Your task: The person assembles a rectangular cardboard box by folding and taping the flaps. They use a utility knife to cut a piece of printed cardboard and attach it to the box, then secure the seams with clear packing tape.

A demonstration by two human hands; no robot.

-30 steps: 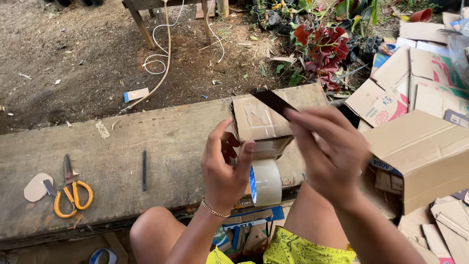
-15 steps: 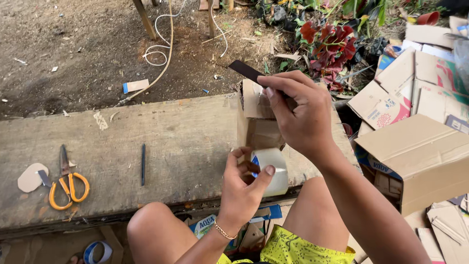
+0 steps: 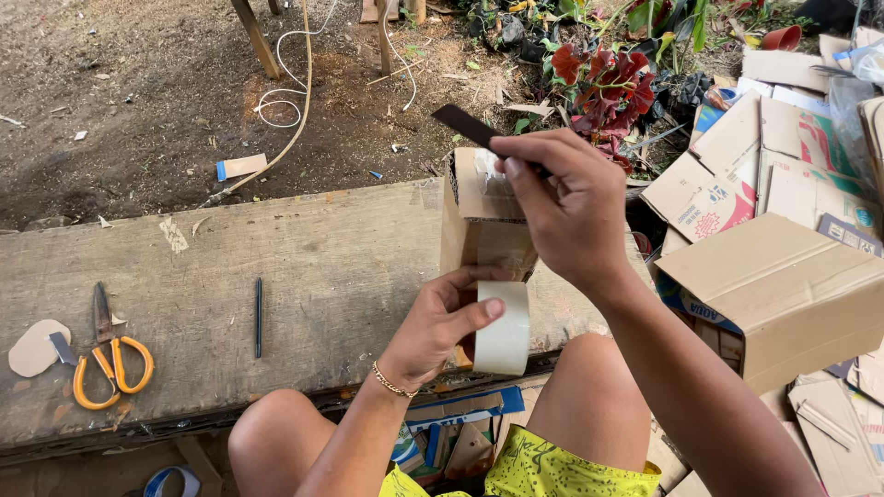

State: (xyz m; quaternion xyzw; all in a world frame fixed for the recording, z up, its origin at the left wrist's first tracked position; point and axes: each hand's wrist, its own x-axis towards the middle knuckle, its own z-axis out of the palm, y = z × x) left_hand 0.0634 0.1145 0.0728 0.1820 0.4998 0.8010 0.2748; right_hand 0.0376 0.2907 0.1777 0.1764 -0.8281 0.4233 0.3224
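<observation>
My left hand (image 3: 440,324) grips a roll of pale packing tape (image 3: 504,328) at the near edge of a worn wooden bench (image 3: 304,276). Just above the roll stands a small brown cardboard box (image 3: 481,225), upright with its top flaps open. My right hand (image 3: 566,207) is over the box's top and pinches a thin dark flat strip (image 3: 465,125) that sticks out toward the upper left. My bare knees show below the bench.
Orange-handled scissors (image 3: 108,350), a small blade on a cardboard cutout (image 3: 37,348) and a dark pen (image 3: 259,317) lie on the bench's left part. Flattened and open cardboard boxes (image 3: 783,285) pile up at the right. Dirt ground, a white cable (image 3: 296,92) and red-leaved plants (image 3: 608,78) lie beyond.
My right hand has moved up and away over the box's top with the dark strip. My left hand turned the tape roll and stays low beside the box.
</observation>
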